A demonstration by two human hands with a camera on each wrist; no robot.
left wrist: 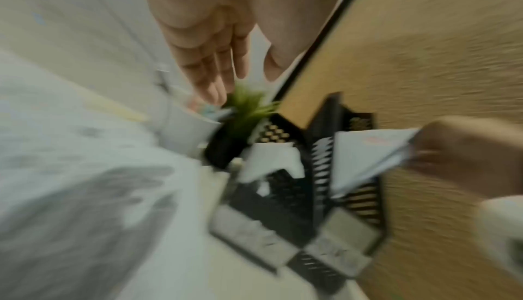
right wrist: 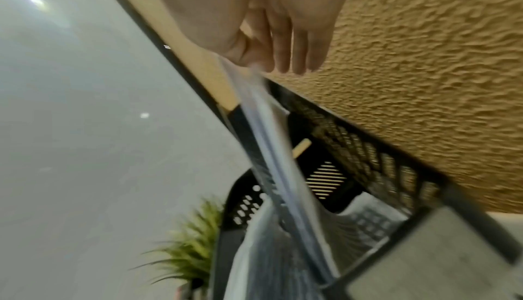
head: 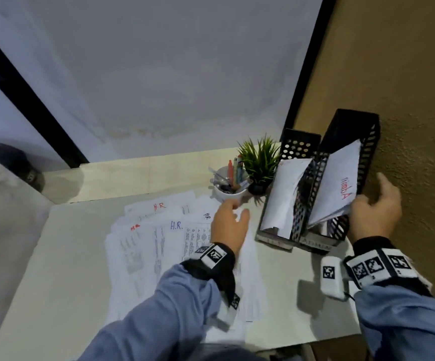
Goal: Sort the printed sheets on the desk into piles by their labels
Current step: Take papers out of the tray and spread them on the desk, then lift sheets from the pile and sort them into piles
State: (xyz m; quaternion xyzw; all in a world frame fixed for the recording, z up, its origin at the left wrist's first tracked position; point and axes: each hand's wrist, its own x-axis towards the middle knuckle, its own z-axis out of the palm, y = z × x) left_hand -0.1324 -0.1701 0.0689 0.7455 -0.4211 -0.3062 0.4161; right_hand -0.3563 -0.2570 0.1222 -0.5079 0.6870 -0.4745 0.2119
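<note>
Tabletop [head: 67, 230], pale: a loose spread of printed sheets [head: 148, 246] lies flat at centre, several marked "H.R." in red or blue at the top. Left hand [head: 228, 224]: released, fingers straight and relaxed, held over the right edge of the spread, holding nothing. Right hand [head: 375, 209]: thumb and fingers pinching a small sheaf of sheets marked "Admin" [head: 338, 188] in red, its lower part inside the right black perforated file holder [head: 351, 142], which stands against a textured tan wall [head: 406, 74]. Left file holder [head: 297, 147], just beside it: holds more white sheets [head: 284, 194]. Behind the spread: white cup of pens [head: 228, 182] and a small green potted plant [head: 259, 162], side by side.
</note>
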